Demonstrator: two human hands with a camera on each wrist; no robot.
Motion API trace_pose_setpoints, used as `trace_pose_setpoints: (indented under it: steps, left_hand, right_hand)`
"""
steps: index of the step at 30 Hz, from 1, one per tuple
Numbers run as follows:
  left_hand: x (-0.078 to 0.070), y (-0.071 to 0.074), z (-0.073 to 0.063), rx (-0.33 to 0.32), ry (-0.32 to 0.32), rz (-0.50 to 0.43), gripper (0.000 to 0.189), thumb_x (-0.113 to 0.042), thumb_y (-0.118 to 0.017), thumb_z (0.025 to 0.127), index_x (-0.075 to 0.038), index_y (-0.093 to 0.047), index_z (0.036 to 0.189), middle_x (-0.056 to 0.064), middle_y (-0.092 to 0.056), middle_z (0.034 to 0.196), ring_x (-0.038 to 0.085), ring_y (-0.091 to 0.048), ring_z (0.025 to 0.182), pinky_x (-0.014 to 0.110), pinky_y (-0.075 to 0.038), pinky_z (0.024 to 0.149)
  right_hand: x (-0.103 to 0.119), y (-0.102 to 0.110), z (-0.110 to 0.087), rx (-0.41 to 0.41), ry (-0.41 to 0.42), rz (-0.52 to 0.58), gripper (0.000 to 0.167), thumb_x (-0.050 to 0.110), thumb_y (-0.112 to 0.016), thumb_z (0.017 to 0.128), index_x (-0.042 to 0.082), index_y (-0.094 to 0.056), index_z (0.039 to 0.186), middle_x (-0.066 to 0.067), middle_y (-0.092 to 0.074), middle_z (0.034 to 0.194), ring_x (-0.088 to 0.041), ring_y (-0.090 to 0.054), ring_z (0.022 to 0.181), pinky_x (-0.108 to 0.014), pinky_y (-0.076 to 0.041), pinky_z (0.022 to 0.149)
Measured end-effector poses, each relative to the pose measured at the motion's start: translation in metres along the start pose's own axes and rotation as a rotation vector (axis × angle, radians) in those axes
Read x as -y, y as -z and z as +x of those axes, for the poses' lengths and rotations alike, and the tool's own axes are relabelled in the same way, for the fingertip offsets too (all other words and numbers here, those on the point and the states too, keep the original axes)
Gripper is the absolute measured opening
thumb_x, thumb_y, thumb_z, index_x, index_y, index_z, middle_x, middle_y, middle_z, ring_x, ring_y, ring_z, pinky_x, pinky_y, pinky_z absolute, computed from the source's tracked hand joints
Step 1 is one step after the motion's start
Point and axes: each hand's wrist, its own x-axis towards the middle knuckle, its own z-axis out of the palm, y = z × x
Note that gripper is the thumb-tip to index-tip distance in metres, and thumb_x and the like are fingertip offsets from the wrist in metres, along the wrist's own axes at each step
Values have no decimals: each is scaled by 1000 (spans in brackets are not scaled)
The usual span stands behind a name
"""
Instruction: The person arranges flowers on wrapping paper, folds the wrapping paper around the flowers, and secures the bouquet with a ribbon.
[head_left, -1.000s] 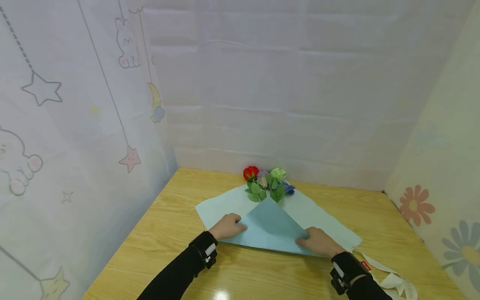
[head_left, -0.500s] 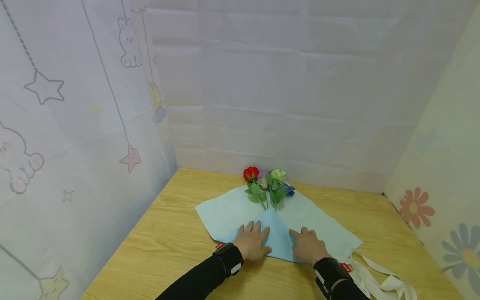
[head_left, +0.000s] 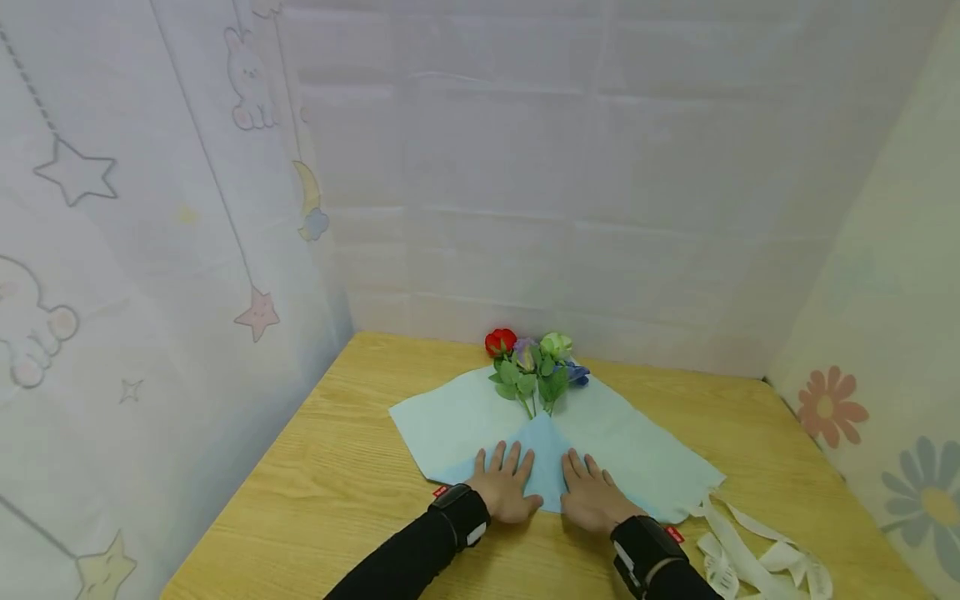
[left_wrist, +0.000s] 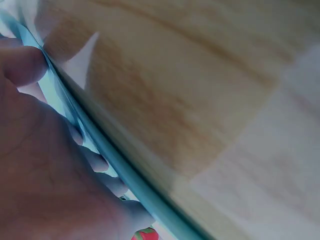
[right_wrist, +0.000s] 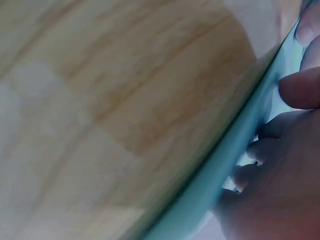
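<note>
A sheet of pale blue wrapping paper (head_left: 637,442) lies on the table, its near part folded up into a pointed flap (head_left: 546,467). My left hand (head_left: 504,487) rests flat on the left side of this flap, fingers spread. On the right side my right hand (head_left: 596,496) presses down with straight fingers. Both wrist views show the folded paper edge (left_wrist: 120,165) running along under the fingers. Beyond the flap lies a small bunch of flowers: a red one (head_left: 500,342), a purple one (head_left: 525,354), a pale green one (head_left: 556,345) and a blue one (head_left: 576,373). Their lower stems are hidden under the flap.
A loose white ribbon (head_left: 757,562) lies in a heap at the table's front right, beside the right wrist. The wooden table (head_left: 315,467) meets a white sheet backdrop (head_left: 562,208) at the back, with printed sheets on both sides.
Both hands released the flap's side edges, moved inward and now lie flat on it. The flap came down against the sheet, and more stem shows. Since half a second ago the right hand moved slightly left.
</note>
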Motion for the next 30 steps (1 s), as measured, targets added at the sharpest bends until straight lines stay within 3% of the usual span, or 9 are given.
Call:
trace_pose_setpoints:
  steps: [4,8,12,16,18,22,24,27,30]
  left_hand:
    - [1,5,-2,19,12,18,78,-69,-32,101,-30,-9,165,-1,-4,171,27,0,157,58,-4,121]
    - [3,5,0,7,2,28,79,-71,-30,100,-31,-9,165,-2,-4,171,25,0,157,56,-5,122]
    - [5,13,-6,16,-28,62,78,-71,-30,101,-31,-11,165,-3,-5,171,23,-3,157,50,-8,123]
    - [9,33,-29,8,-78,161,78,-71,-30,101,-28,-16,165,-2,-11,170,22,-10,156,45,-16,123]
    - [16,37,-39,-33,-98,233,78,-73,-31,99,-30,-21,164,-2,-17,169,22,-16,155,46,-23,121]
    - [32,31,-48,-143,-115,375,75,-78,-29,97,-39,-28,161,-3,-30,165,24,-32,150,54,-38,111]
    - [37,27,-49,-199,-123,476,66,-73,-30,100,-42,-33,158,-3,-40,160,24,-42,143,55,-43,105]
    - [38,32,-54,-202,-133,592,56,-59,-40,104,-42,-35,158,-1,-48,154,24,-51,135,51,-46,102]
    - [41,34,-57,-199,-117,653,58,-48,-53,102,-39,-38,157,1,-52,150,25,-55,130,48,-47,102]
  right_hand:
    - [-1,-1,1,38,19,35,75,44,-43,107,-9,-24,157,-27,-18,164,-50,-10,151,-66,-7,118]
    - [-7,-7,4,43,37,38,102,72,-44,97,-7,-21,158,-26,-14,166,-49,-7,152,-64,-4,119]
    - [-18,-14,10,45,39,43,113,81,-42,91,-4,-15,160,-25,-8,167,-47,0,153,-63,2,119]
    - [-26,-25,18,40,29,36,122,89,-42,83,0,-13,162,-21,-6,168,-43,2,154,-61,3,120]
    - [-30,-30,21,42,22,15,122,90,-42,83,2,-14,162,-18,-5,169,-41,2,154,-60,2,120]
    - [-32,-36,25,39,15,-5,120,88,-44,84,2,-17,162,-19,-7,169,-42,0,154,-61,0,120]
    - [-33,-36,26,46,9,-12,120,88,-44,83,3,-16,162,-19,-6,169,-42,1,154,-60,1,120]
    - [-33,-34,24,58,4,-14,121,89,-44,83,2,-16,162,-20,-6,169,-43,1,154,-60,1,120]
    - [-33,-31,22,65,0,-8,122,89,-45,82,3,-15,162,-20,-5,169,-42,2,154,-60,2,120]
